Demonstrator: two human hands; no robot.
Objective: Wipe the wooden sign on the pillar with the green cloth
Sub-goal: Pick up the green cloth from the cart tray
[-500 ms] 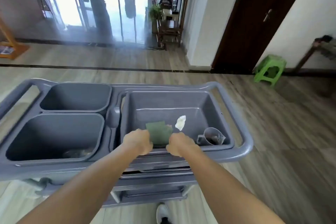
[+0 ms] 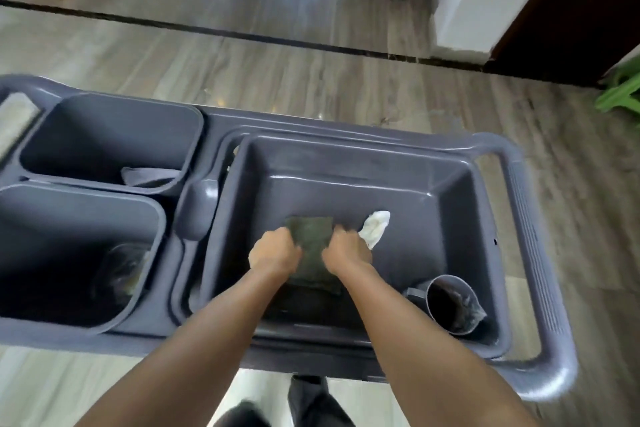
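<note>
Hands in cart tub [image 2: 450,191]: my left hand [image 2: 275,255] and right hand [image 2: 346,253] grip green cloth [image 2: 311,239], edges pinched to lift it out for wiping

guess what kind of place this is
Probably a lobby or hallway being cleaned: a grey plastic cleaning cart with bins stands on wood-look plank flooring beside a dark wooden door.

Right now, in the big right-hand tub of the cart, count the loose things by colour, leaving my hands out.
Green: 1, the green cloth, gripped by the left hand and right hand.
White: 1, the crumpled rag.
Grey: 1, the jug on its side.
Total: 3
</note>
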